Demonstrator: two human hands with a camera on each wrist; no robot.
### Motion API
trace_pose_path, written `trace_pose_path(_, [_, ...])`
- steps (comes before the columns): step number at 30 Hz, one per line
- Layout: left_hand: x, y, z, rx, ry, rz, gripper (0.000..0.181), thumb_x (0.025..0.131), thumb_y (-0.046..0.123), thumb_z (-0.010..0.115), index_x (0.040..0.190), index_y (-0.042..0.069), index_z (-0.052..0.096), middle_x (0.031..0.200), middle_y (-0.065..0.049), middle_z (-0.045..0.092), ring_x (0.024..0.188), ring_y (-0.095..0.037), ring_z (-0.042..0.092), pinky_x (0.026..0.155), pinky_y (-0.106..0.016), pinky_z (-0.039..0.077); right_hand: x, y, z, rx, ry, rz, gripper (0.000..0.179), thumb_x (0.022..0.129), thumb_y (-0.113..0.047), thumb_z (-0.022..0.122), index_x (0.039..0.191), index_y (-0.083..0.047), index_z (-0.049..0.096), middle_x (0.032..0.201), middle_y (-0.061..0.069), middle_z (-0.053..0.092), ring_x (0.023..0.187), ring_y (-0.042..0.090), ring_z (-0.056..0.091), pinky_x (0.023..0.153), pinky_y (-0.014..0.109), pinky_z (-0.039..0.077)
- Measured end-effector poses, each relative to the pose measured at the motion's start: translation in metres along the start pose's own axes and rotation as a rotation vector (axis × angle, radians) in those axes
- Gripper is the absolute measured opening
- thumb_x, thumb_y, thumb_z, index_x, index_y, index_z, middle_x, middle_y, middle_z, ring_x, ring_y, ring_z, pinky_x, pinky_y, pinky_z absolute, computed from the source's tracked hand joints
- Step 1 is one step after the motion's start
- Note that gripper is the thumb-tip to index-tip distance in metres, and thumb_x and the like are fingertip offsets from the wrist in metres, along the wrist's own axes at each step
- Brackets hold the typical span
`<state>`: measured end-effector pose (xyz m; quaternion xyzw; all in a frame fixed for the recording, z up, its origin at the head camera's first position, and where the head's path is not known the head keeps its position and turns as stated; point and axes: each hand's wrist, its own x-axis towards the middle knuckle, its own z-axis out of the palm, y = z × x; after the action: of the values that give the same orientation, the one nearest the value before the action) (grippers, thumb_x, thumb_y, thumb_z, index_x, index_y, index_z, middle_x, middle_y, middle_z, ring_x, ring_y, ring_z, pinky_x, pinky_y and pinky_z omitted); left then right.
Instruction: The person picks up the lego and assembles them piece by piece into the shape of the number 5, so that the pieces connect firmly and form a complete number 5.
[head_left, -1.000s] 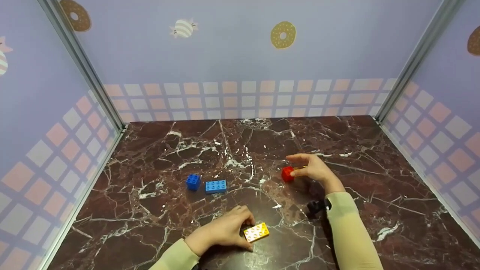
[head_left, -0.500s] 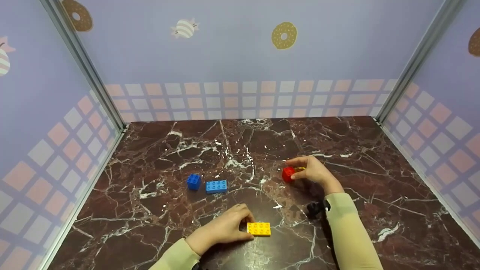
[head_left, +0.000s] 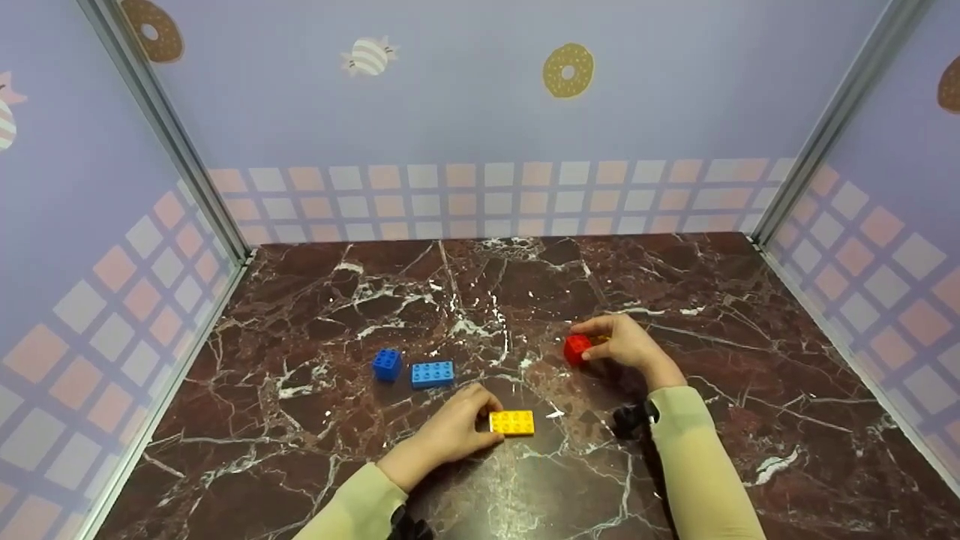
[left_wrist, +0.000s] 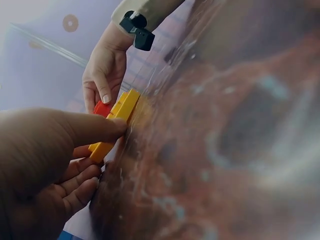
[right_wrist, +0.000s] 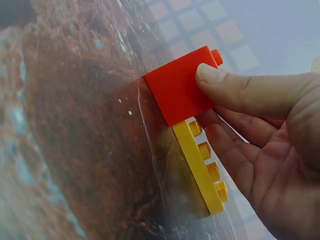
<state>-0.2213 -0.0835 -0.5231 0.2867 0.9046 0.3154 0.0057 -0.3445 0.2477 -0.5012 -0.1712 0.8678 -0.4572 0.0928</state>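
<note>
My left hand pinches the end of a yellow toy building brick between thumb and fingers, studs facing up, low over the tabletop. My right hand holds a red cube-shaped brick on the table, farther back and to the right. The thumb lies against the red brick's near side in the right wrist view. Right beside that red brick is a second yellow brick, long and flat; the right hand mostly covers it in the head view. In the left wrist view, the pinched yellow brick overlaps the red one.
To the left stand a dark blue cube-shaped brick and a longer light blue brick, a small gap between them. Dark marbled tabletop runs back to patterned panels on three sides.
The left hand has turned its yellow brick straight, then carried it away from the body. The right hand's upper fingers have come down onto the red brick, which has hardly moved.
</note>
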Motion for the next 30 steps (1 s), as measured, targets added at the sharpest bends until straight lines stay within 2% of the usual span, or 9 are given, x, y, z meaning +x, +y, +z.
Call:
trace_pose_path(8, [0.008, -0.007, 0.001, -0.019, 0.085, -0.049, 0.032, 0.084, 0.019, 0.084, 0.11, 0.007, 0.07, 0.107, -0.004, 0.064, 0.101, -0.02, 0.058, 0.093, -0.038, 0.054, 0.0, 0.0, 0.001, -0.009, 0.01, 0.003, 0.043, 0.082, -0.001, 0.082, 0.124, 0.002, 0.072, 0.126, 0.024, 0.071, 0.117, 0.038, 0.068, 0.097, 0.034, 0.057])
trace_pose_path(16, [0.007, -0.013, 0.001, -0.071, 0.137, -0.065, 0.037, 0.084, 0.019, 0.085, 0.116, 0.005, 0.072, 0.11, -0.004, 0.065, 0.101, -0.022, 0.062, 0.094, -0.039, 0.054, 0.001, -0.001, 0.003, 0.014, 0.023, 0.005, 0.043, 0.081, -0.001, 0.082, 0.122, 0.003, 0.072, 0.124, 0.025, 0.072, 0.113, 0.037, 0.07, 0.084, 0.016, 0.054])
trace_pose_path(22, [0.006, -0.016, 0.001, -0.097, 0.134, -0.079, 0.037, 0.084, 0.02, 0.085, 0.116, 0.006, 0.073, 0.111, -0.004, 0.065, 0.1, -0.022, 0.062, 0.093, -0.038, 0.054, 0.002, -0.003, 0.006, 0.035, 0.049, -0.015, 0.042, 0.081, -0.003, 0.083, 0.122, 0.003, 0.072, 0.121, 0.025, 0.073, 0.111, 0.032, 0.071, 0.083, 0.014, 0.053])
trace_pose_path(25, [0.006, -0.017, 0.002, -0.103, 0.137, -0.075, 0.036, 0.084, 0.02, 0.085, 0.115, 0.007, 0.074, 0.11, -0.004, 0.065, 0.1, -0.022, 0.062, 0.092, -0.038, 0.054, 0.003, -0.004, 0.008, 0.008, 0.064, -0.033, 0.041, 0.082, -0.004, 0.083, 0.121, 0.003, 0.073, 0.12, 0.024, 0.074, 0.11, 0.03, 0.071, 0.088, 0.021, 0.055])
trace_pose_path(28, [0.007, -0.017, 0.001, -0.112, 0.138, -0.074, 0.035, 0.084, 0.019, 0.085, 0.114, 0.007, 0.074, 0.11, -0.004, 0.065, 0.1, -0.022, 0.062, 0.093, -0.038, 0.054, 0.002, -0.006, 0.01, 0.001, 0.075, -0.05, 0.04, 0.082, -0.003, 0.083, 0.12, 0.004, 0.073, 0.118, 0.025, 0.074, 0.11, 0.032, 0.071, 0.093, 0.033, 0.057])
trace_pose_path(30, [0.007, -0.017, 0.001, -0.115, 0.136, -0.077, 0.035, 0.084, 0.019, 0.085, 0.114, 0.007, 0.074, 0.11, -0.004, 0.065, 0.1, -0.022, 0.062, 0.093, -0.038, 0.054, 0.002, -0.008, 0.012, 0.0, 0.076, -0.061, 0.04, 0.083, -0.003, 0.083, 0.12, 0.005, 0.073, 0.117, 0.026, 0.074, 0.11, 0.034, 0.07, 0.093, 0.035, 0.058])
